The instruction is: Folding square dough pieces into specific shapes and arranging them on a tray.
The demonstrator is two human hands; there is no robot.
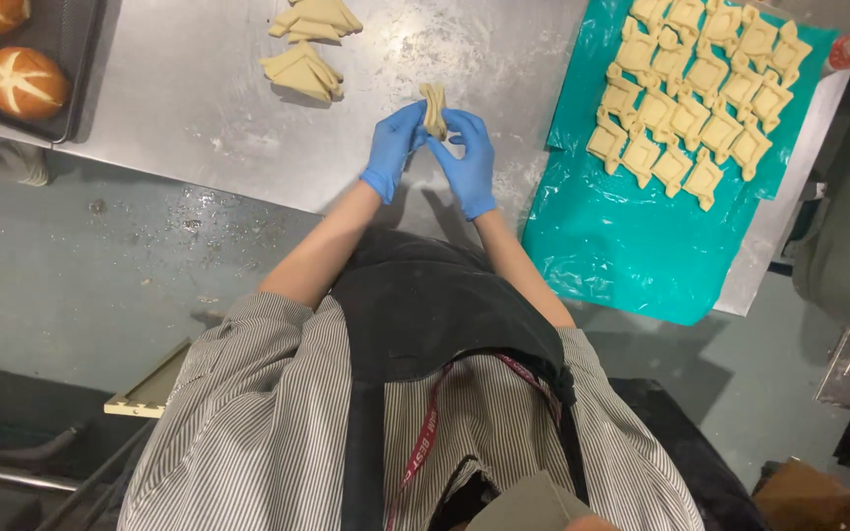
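1. Blue-gloved, my left hand [393, 147] and right hand [466, 157] pinch one folded dough piece [434, 108] between their fingertips, held just above the steel table [199, 98].
2. Cut dough triangles [304, 71] sit beyond my left hand; shaped pastries [691, 93] fill the teal sheet [622, 246] to my right.
3. I judge the thin dough could tear or unfold if my fingers squeeze unevenly.
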